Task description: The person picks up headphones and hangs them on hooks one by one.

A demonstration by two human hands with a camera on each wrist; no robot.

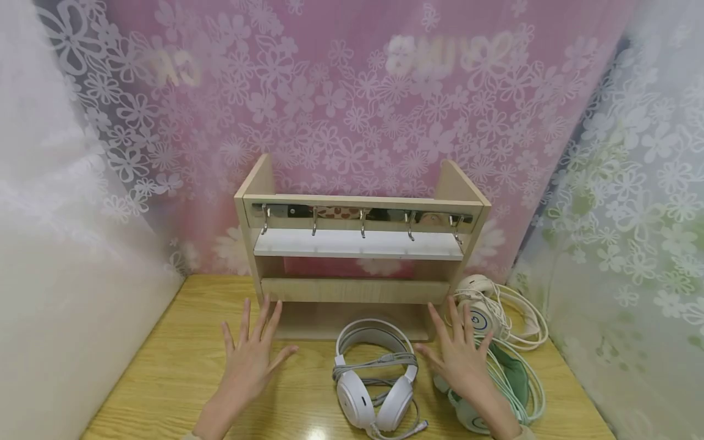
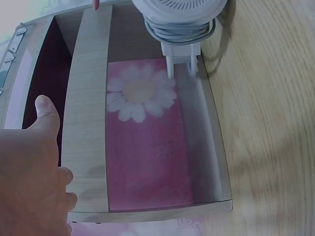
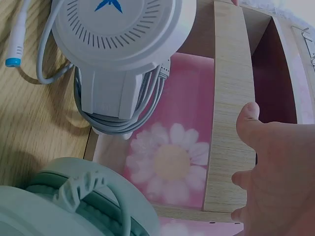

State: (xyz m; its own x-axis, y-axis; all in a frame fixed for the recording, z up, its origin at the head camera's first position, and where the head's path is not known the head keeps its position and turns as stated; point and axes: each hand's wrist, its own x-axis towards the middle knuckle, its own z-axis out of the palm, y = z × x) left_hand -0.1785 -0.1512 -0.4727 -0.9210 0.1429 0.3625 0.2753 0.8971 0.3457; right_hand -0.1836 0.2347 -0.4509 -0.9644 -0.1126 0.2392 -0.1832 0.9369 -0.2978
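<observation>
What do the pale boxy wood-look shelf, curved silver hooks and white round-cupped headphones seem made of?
Pale boxy shelf: probably matt wood or laminate, from its fine grain. Curved silver hooks: likely polished metal, from bright glints. White headphones: apparently smooth hard plastic, from the moulded slots.

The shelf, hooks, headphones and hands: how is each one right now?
Shelf, standing upright on the table
Hooks, fixed in a row
White headphones, cable wound round them
Cream headphones, cable bundled against them
Green headphones, on the table, partly hidden
Left hand, fingers spread, holding nothing
Right hand, fingers spread, holding nothing
</observation>
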